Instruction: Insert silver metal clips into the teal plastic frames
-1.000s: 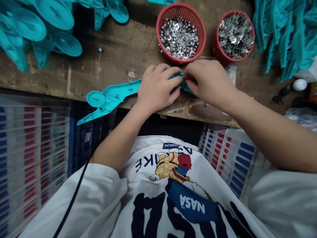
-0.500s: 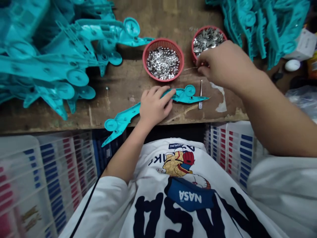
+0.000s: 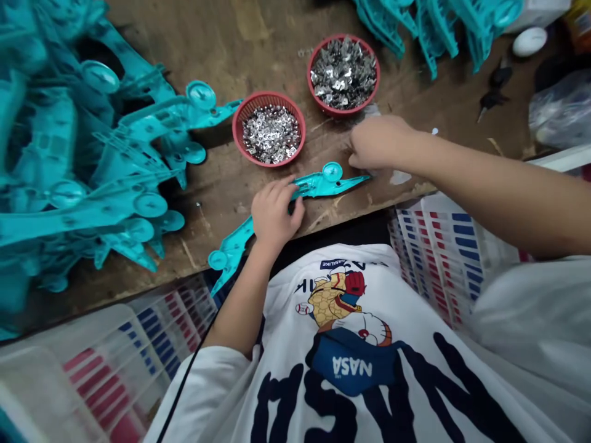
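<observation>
A long teal plastic part lies at the table's front edge, its left end jutting past the edge. My left hand is closed over its middle, fingers curled on it. To the right, just above the part's pointed tip, my right hand is closed with fingertips down near the tabletop; whatever they hold is hidden. A red basket of small shiny metal pieces stands behind my left hand. Another red basket, with darker metal clips, stands behind my right hand.
Many teal parts are heaped on the left, and more lie at the back right. Keys, a white oval object and a clear plastic bag are at the right. Plastic crates stand below the table edge.
My right hand has left the basket of clips and come down towards the tabletop near the metal rod's earlier place. My left hand stays on the teal part. The view has turned.
</observation>
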### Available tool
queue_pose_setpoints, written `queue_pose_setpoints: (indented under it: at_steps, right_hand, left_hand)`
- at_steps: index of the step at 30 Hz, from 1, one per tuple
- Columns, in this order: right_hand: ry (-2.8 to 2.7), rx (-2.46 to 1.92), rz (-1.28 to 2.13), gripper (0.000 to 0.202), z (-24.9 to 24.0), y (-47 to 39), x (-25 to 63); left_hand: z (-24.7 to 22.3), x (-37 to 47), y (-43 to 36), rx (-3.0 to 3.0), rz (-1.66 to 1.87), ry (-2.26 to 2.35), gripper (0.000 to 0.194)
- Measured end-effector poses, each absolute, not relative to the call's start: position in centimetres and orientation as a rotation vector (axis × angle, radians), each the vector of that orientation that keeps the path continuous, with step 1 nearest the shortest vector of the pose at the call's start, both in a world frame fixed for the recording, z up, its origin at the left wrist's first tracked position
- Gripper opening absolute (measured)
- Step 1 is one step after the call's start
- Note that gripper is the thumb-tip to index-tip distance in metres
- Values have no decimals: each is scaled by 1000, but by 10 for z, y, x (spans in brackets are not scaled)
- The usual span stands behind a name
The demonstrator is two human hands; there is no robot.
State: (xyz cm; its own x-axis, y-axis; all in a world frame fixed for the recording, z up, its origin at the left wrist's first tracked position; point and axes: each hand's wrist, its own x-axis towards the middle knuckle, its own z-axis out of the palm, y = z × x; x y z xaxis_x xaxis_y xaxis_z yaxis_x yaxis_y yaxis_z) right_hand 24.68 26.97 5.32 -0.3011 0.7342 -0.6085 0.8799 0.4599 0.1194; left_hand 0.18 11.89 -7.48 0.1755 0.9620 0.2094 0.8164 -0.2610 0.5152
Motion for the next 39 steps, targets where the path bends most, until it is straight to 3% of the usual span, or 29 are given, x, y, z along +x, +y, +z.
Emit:
queue_pose_setpoints:
  at_steps: [4,8,22,34,39]
  right_hand:
    - [2357,1156,-305,38,68,251,242]
    - [2555,874,-367,35,52,234,237]
    - [2570,997,-603,32,33,236,239]
    - [2725,929,-408,46,26,216,241]
    - [2773,960,-561,54,13,214,241]
  left_hand:
    - [-81,2,116,2051,784,1784,40]
    - [-79,3,115,2126,763,1788,50]
    - [-67,0,122,2248,570,1747,44]
    - [-70,2,116,2194,512,1715,48]
    - [-64,5,119,2214,445,1729,44]
